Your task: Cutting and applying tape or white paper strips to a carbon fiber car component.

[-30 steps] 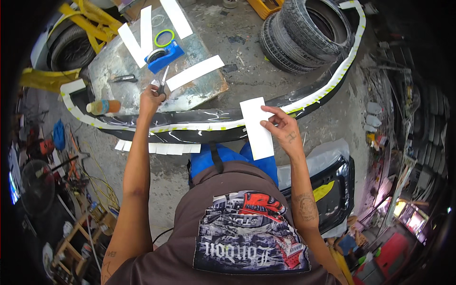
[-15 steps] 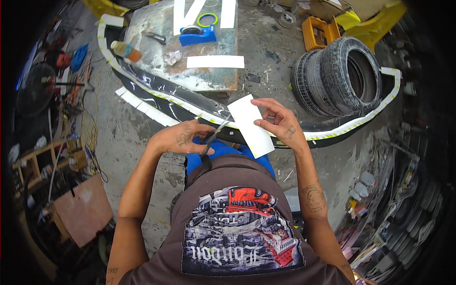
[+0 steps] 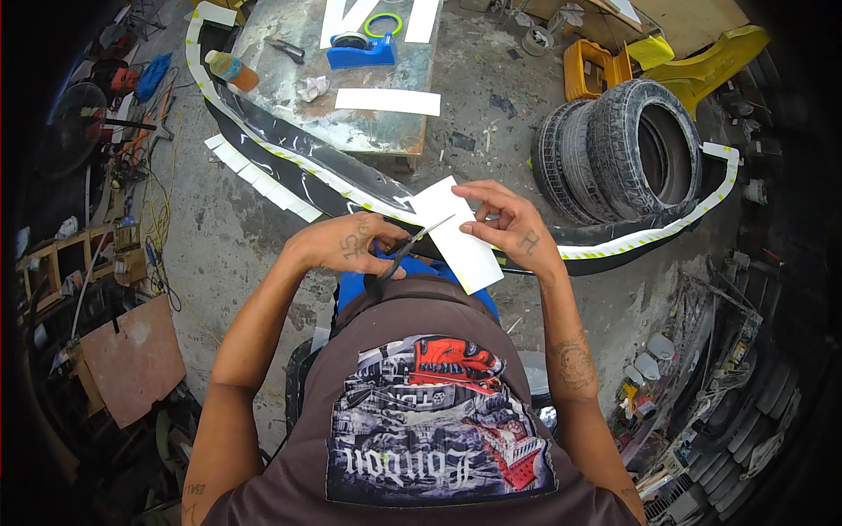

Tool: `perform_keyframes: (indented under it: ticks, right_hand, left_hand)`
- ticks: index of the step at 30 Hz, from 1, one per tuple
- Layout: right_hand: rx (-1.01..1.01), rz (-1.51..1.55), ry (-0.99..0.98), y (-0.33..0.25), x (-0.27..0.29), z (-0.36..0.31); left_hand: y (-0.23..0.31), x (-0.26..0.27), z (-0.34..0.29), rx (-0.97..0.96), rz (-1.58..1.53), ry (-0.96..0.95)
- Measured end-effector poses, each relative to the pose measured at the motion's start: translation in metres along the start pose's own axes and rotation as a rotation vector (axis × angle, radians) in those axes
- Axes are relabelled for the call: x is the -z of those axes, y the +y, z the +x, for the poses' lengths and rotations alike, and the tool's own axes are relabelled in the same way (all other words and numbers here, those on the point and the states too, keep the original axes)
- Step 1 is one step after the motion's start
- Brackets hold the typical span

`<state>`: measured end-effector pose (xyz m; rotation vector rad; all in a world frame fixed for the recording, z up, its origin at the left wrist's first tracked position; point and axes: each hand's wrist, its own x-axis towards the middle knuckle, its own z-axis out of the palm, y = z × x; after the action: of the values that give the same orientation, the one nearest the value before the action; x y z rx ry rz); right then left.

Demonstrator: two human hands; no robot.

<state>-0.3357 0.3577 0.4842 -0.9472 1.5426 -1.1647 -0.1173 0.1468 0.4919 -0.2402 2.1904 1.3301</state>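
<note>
My left hand (image 3: 338, 244) is closed on black-handled scissors (image 3: 397, 261), and their blades reach across the left part of a white paper piece (image 3: 467, 256). Whether the blades have cut into it, I cannot tell. My right hand (image 3: 513, 226) pinches the paper's upper right edge between thumb and fingers. Just beyond my hands lies a long, curved black car-body panel (image 3: 281, 145), probably a bumper part. A white strip with yellow-green tape bits runs along its edge, and a row of white pieces (image 3: 263, 180) hangs off its left side.
On the worn table (image 3: 377, 140) beyond are a blue tape dispenser (image 3: 361, 54), a green tape ring (image 3: 383, 24), a bottle (image 3: 232, 70), a knife-like tool (image 3: 286, 49) and white strips (image 3: 388, 102). Tyres (image 3: 614, 149) and a yellow crate (image 3: 596, 68) stand right. A reddish board (image 3: 133, 361) leans left.
The scissor blades have moved from the paper's left edge to lie farther across it, to the right. The paper is still pinched in my right hand. The whole view has shifted slightly.
</note>
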Motion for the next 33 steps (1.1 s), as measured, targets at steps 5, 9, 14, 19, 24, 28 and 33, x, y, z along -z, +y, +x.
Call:
perform_keyframes:
  ticks: [5,9,14,19,24,28,33]
  right_hand:
    - [-0.002,-0.028,-0.013,0.002,0.004,-0.003]
    - [-0.005,-0.032,-0.018,-0.001,0.004,-0.004]
    - [-0.002,-0.032,-0.004,0.003,0.003,-0.007]
    - [-0.002,-0.040,-0.014,0.001,0.000,-0.009]
    - [-0.003,-0.037,-0.030,0.000,-0.003,-0.008]
    - [-0.014,-0.061,-0.039,-0.001,-0.003,-0.008]
    - [-0.022,-0.022,-0.058,0.000,-0.003,-0.010]
  left_hand:
    - [-0.003,-0.006,0.002,-0.024,-0.035,0.012]
    - [-0.006,-0.009,0.002,-0.026,-0.042,0.010]
    - [-0.008,-0.012,-0.003,-0.002,-0.032,0.010]
    - [-0.008,-0.010,-0.003,-0.004,-0.002,-0.009]
    - [-0.010,-0.012,-0.006,-0.010,-0.021,0.002]
    - [-0.010,-0.013,-0.007,-0.062,-0.040,0.010]
    - [-0.013,-0.015,-0.002,-0.093,-0.030,-0.072]
